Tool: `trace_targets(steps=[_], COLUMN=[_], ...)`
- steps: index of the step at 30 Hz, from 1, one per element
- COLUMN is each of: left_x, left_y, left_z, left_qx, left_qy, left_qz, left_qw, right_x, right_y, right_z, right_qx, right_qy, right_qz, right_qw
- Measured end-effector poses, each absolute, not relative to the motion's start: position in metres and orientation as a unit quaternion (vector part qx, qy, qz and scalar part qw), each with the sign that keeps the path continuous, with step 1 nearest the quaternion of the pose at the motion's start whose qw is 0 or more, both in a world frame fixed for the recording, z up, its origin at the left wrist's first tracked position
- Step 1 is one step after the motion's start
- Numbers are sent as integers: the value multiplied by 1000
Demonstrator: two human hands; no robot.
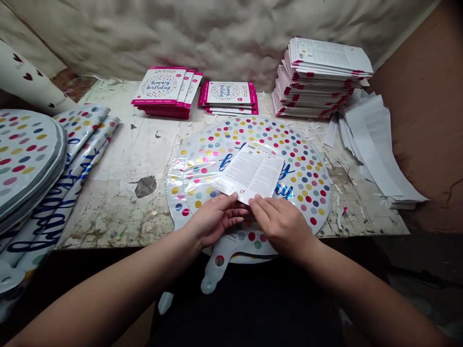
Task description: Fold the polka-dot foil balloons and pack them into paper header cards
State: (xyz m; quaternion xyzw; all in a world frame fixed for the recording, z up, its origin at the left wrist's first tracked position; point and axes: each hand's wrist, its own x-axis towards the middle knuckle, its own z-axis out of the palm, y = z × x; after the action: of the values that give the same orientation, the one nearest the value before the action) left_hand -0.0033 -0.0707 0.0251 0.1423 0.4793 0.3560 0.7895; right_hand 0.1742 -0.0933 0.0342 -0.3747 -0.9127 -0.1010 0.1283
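Note:
A flat round foil balloon (304, 164) with coloured dots and blue lettering lies on the worn table (126, 159) in front of me. A white printed card (251, 171) lies on top of it. My left hand (213, 219) and my right hand (280, 221) meet at the card's near edge, fingers pinched on it. A clear plastic sleeve (188, 168) covers the balloon's left part. The balloon's tail (217, 270) hangs over the table's front edge.
Pink "happy birthday" card stacks (166, 89) (229, 96) sit at the back, a taller stack (318, 77) at back right, loose white sheets (372, 144) on the right. Stacked dotted balloons (25, 154) and folded ones (72, 164) lie on the left.

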Motion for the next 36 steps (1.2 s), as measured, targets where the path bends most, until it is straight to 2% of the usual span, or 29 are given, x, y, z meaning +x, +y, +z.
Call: trace_targets(steps=[3,7,10,13,18,23,25,27,29,31,32,34,36], left_x=[-1,0,-3,-6,-6,-15,-22,-26,-24,-16,-11,-2,2], left_y=[-70,-73,-75,-77,-81,-72,-66,-62,-59,-58,-57,-54,-49], left_z=[25,26,27,28,27,23,25,33,47,66,77,99,117], left_qx=[134,103,155,249,351,368,382,417,486,598,663,763,775], left_qy=[496,434,427,464,507,540,557,565,562,532,500,428,396], left_qz=[391,414,409,411,397,394,402,411,408,393,379,366,429], left_qw=[764,793,791,744,680,647,619,582,531,453,408,317,240], right_x=[170,173,179,178,153,195,243,290,317,318,309,283,257], right_y=[-97,-97,-92,-84,-75,-71,-75,-81,-82,-78,-75,-67,-57], right_z=[33,33,38,39,29,35,41,47,55,67,74,87,94], right_qx=[-374,-381,-393,-412,-436,-502,-593,-710,-753,-722,-685,-582,-499], right_qy=[-911,-907,-898,-866,-857,-793,-749,-680,-636,-652,-679,-733,-727], right_qz=[-97,-69,34,137,70,160,131,42,-59,-68,-29,98,211], right_qw=[143,167,193,247,265,305,265,180,159,220,263,337,422])
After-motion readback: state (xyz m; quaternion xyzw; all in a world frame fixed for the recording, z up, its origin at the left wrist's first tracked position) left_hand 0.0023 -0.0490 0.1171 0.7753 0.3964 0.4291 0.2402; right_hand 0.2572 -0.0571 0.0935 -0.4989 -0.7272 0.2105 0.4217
